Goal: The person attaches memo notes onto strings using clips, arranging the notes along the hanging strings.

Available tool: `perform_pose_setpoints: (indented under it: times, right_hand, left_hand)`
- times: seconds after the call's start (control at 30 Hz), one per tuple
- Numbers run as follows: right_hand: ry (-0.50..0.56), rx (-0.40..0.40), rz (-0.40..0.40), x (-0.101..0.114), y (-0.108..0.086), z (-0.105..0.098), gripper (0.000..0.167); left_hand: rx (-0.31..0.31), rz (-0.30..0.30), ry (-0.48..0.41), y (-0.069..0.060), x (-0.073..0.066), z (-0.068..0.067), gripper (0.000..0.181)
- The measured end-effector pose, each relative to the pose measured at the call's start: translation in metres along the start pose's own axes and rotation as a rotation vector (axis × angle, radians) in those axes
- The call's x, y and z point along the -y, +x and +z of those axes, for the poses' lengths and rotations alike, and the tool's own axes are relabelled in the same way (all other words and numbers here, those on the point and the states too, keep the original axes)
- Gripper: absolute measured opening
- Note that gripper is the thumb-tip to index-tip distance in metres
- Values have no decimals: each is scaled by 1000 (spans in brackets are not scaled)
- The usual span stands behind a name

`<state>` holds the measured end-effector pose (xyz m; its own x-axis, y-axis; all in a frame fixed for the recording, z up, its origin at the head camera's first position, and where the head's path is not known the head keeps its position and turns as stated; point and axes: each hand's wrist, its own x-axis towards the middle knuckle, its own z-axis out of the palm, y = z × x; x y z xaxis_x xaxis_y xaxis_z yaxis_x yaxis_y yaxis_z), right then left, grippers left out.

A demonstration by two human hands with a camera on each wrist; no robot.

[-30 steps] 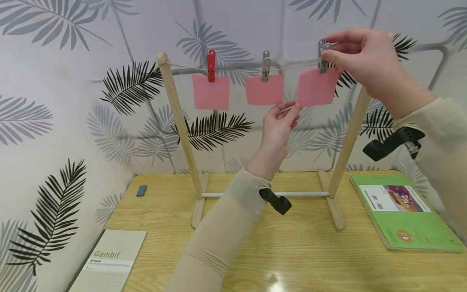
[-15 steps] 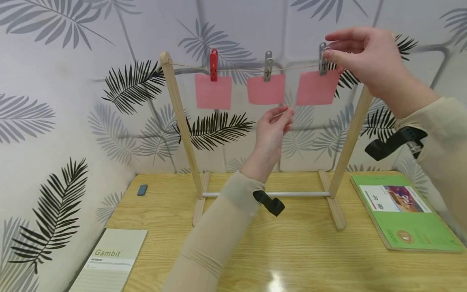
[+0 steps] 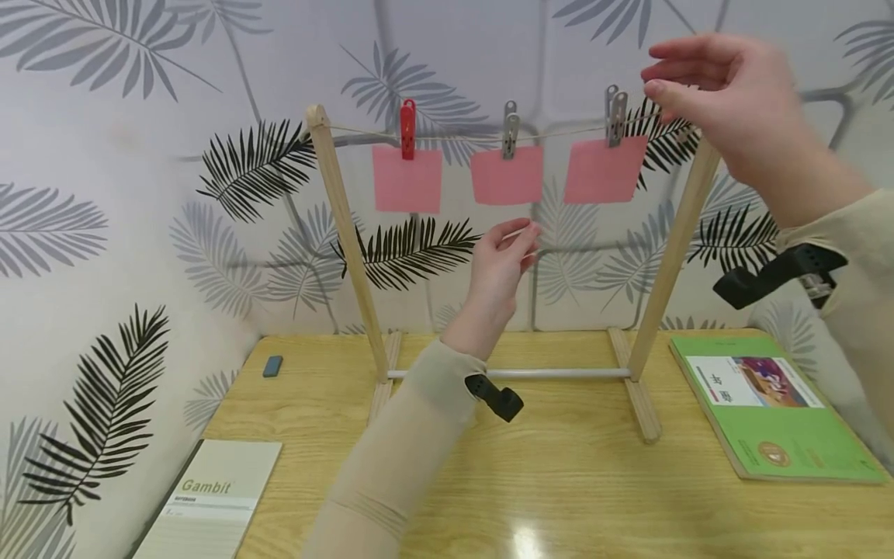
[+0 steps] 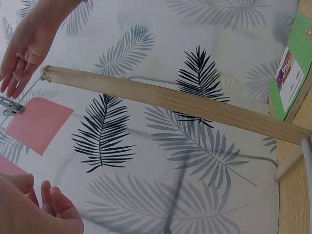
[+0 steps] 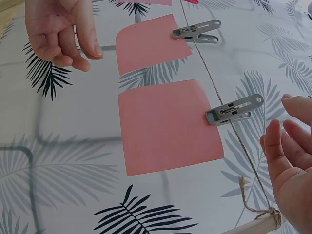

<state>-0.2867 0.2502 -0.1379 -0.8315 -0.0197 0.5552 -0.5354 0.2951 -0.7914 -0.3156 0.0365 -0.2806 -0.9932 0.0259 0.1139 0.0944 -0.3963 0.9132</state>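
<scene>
Three pink paper sheets hang from a string (image 5: 213, 79) tied across a wooden frame (image 3: 347, 241). A red clothespin (image 3: 408, 130) clips the left sheet (image 3: 408, 182). Grey metal clothespins hold the middle sheet (image 3: 507, 177) and the right sheet (image 3: 604, 172). My right hand (image 3: 743, 109) is in the air just right of the right grey clothespin (image 5: 235, 109), apart from it, fingers loosely bent around nothing. Below the middle sheet, my left hand (image 3: 497, 272) hovers with relaxed fingers and touches no paper. In the left wrist view, the right sheet (image 4: 39, 126) hangs above my left fingers.
A green book (image 3: 782, 411) lies on the table (image 3: 559, 481) at the right. At the left are a notebook (image 3: 216, 497) and a small blue eraser-like block (image 3: 272, 366). A white bar (image 3: 559, 373) joins the frame's feet. Patterned wall stands close behind.
My right hand has let go of the right grey clothespin and moved right. My left hand has left the right sheet's lower corner and moved down and left.
</scene>
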Motion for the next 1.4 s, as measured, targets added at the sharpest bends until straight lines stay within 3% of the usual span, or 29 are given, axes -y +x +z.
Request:
perform_pose_setpoints:
  times: [0.17, 0.53, 0.6, 0.8, 1.1, 1.4]
  right_hand:
    - [23, 0, -18, 3, -7, -1, 44]
    - [-88, 51, -17, -2, -40, 7, 50]
    - [-123, 62, -31, -4, -48, 9, 49]
    - [-85, 125, -72, -19, -72, 16, 47]
    - [-187, 195, 12, -41, -101, 21, 51]
    - [-220, 233, 20, -63, -131, 27, 51]
  left_hand:
    - [-1, -6, 35, 0, -1, -14, 22]
    - [-27, 38, 142, -10, -7, -59, 22]
    - [-30, 54, 173, -13, -9, -67, 21]
    - [-17, 116, 308, -26, -15, -92, 25]
    - [-31, 174, 432, -46, -19, -117, 23]
    - [45, 230, 560, -63, -14, -137, 24]
